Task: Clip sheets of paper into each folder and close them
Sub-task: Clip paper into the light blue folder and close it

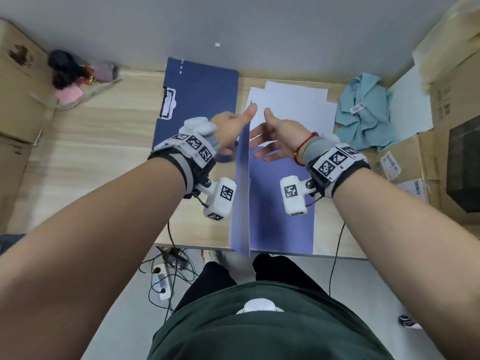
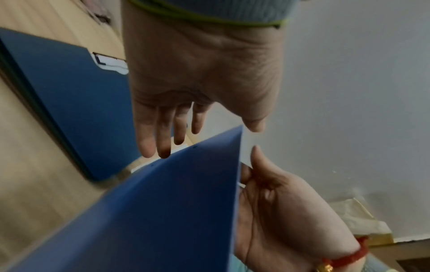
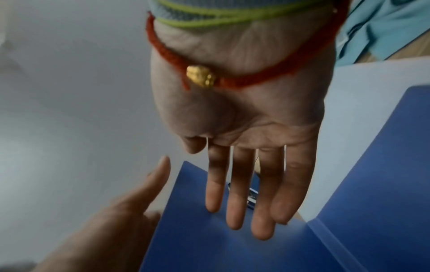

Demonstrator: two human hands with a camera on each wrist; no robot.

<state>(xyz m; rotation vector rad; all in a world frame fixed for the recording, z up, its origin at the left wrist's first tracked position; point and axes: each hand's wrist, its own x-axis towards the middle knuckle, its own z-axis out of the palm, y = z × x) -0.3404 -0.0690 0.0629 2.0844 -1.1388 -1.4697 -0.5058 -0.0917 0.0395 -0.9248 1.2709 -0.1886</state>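
Wooden surface (image 1: pixel 104 141) against a grey wall, cardboard boxes at both sides. Dark blue folder (image 1: pixel 200 100) lying closed at the far left of centre, its white clip (image 1: pixel 167 103) at the left edge. Second folder (image 1: pixel 280 211) open at the near edge: right half flat, left cover (image 1: pixel 242 193) standing upright between the hands. White paper (image 1: pixel 293 105) loosely stacked beyond it, to the right of the closed folder. Light blue cloth (image 1: pixel 363 113) crumpled further right.

Left hand (image 1: pixel 231 131) at the outer face of the cover, grip apart, fingers (image 2: pixel 163 132) straight, tips at the cover's top edge; contact not certain. Right hand (image 1: pixel 278 139) at the inner face, grip likewise apart, fingers (image 3: pixel 237 193) flat against or just off the cover, thumb up. Red bracelet (image 3: pixel 232 81) with a gold bead on the right wrist.
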